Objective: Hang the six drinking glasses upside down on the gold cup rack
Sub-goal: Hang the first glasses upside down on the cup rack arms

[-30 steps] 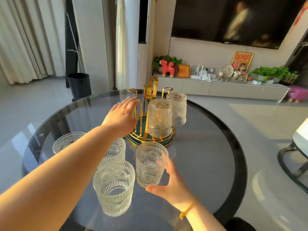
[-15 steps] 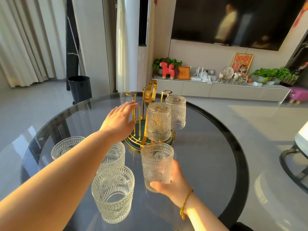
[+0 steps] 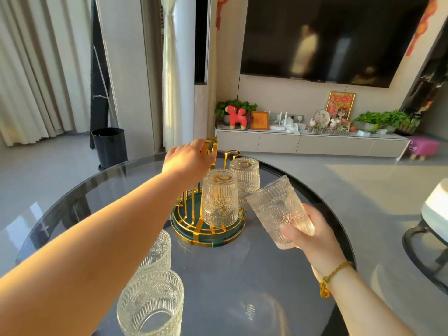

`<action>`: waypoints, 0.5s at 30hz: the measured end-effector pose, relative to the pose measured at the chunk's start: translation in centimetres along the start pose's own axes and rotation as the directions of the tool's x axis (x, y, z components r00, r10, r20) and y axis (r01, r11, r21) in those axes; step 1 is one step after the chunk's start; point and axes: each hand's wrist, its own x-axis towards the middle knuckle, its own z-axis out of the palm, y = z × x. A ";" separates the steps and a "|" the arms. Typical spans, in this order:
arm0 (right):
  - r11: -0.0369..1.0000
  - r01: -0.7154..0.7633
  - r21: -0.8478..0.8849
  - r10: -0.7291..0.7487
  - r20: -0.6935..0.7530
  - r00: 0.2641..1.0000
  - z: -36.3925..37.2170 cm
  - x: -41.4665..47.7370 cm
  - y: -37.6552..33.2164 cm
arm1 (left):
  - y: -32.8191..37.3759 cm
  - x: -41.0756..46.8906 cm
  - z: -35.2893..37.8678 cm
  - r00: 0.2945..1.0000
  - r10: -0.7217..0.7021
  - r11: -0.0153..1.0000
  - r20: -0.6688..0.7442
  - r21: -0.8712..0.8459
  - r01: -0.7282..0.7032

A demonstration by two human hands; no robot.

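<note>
Near glass (image 3: 150, 304): stood upright at the near left of the round glass table (image 3: 242, 287), partly cut off by the frame edge.
Second glass (image 3: 158, 248): just behind it, half hidden by the left forearm.
Right hand (image 3: 312, 236): clamped on a tilted glass (image 3: 278, 209) — held off the table, right of the rack.
Gold cup rack (image 3: 208, 229): two glasses (image 3: 220, 197) are hung upside down on it.
Left hand (image 3: 188, 158): laid on the rack's top handle (image 3: 213, 144) — whether the fingers are closed round it cannot be told.
</note>
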 end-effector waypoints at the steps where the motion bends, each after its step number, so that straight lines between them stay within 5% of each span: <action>1: 1.000 0.001 -0.016 -0.001 -0.030 1.000 -0.4 0.5 -0.4 | 0.4 0.6 -0.1 1.000 -0.009 1.000 0.011 0.004 0.009; 8: 0.979 0.071 -0.190 -0.109 -0.198 0.974 -1.9 4.7 -3.5 | 0.9 2.8 -0.7 1.000 -0.005 0.993 0.008 0.116 0.004; 15: 0.892 0.142 -0.429 -0.244 -0.193 0.950 -2.3 8.8 -8.5 | -0.3 1.7 -2.2 0.990 0.074 0.996 0.117 -0.067 -0.066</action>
